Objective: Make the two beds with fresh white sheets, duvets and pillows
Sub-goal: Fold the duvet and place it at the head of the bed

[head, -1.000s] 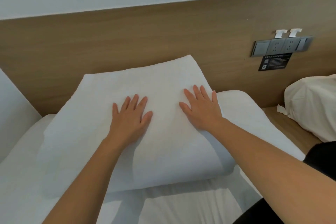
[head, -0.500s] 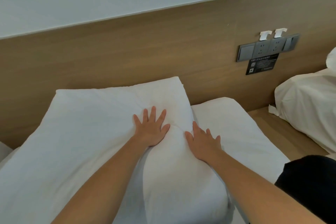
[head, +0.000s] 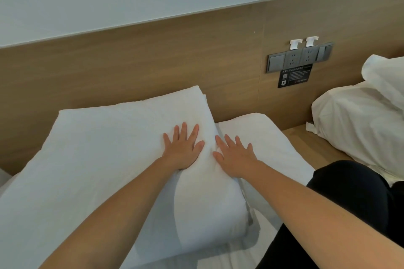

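Both hands point(head: 182, 153) point(head: 237, 160) have slid rightward atop pillow point(head: 105, 159).

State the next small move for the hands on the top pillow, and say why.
Probably slide both palms leftward to smooth the top pillow: the left hand and right hand press flat near its right end, where it dents and creases.

The pillow point(head: 105, 159) is lying centre-left on the bed point(head: 229, 256), partly over a second pillow point(head: 264, 140); the headboard point(head: 153, 61) is standing behind.
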Demonstrator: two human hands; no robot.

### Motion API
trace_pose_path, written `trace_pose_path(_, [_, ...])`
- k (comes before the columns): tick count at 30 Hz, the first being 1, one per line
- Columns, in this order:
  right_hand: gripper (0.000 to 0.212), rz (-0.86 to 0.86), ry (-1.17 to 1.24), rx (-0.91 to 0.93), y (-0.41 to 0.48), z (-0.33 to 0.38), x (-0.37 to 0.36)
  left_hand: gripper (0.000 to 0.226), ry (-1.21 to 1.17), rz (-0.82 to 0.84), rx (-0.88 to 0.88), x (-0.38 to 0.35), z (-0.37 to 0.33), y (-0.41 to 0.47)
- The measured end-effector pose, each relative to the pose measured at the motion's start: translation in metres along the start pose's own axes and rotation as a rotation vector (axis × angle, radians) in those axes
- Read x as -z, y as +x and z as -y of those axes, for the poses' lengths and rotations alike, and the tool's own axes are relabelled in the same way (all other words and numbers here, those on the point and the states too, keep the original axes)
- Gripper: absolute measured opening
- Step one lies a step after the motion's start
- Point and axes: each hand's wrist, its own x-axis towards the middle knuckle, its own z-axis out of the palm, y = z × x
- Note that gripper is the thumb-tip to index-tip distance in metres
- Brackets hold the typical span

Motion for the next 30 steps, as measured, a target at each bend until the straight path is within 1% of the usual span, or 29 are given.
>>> trace_pose_path(5, [0.060, 0.011, -0.021, 0.057, -0.009, -0.003, 0.008, 0.065, 0.027, -0.037, 0.018, 0.006, -0.008, -0.006])
trace_pose_path(10, [0.057, 0.034, 0.051, 0.057, -0.017, -0.006, 0.001, 0.064, 0.044, -0.041, 0.024, 0.001, -0.009, -0.009])
trace_pose_path(19, [0.057, 0.041, 0.058, 0.072, -0.016, -0.003, 0.005, 0.064, 0.060, -0.076, 0.013, 0.001, -0.007, -0.007])
trace_pose_path(25, [0.061, 0.008, 0.013, 0.112, 0.003, -0.005, 0.010, 0.067, 0.032, -0.146, 0.066, -0.009, -0.009, -0.015])
trace_pose_path(30, [0.056, -0.089, -0.021, 0.215, 0.033, -0.012, 0.020, 0.064, 0.024, -0.150, 0.077, -0.002, -0.013, -0.015])
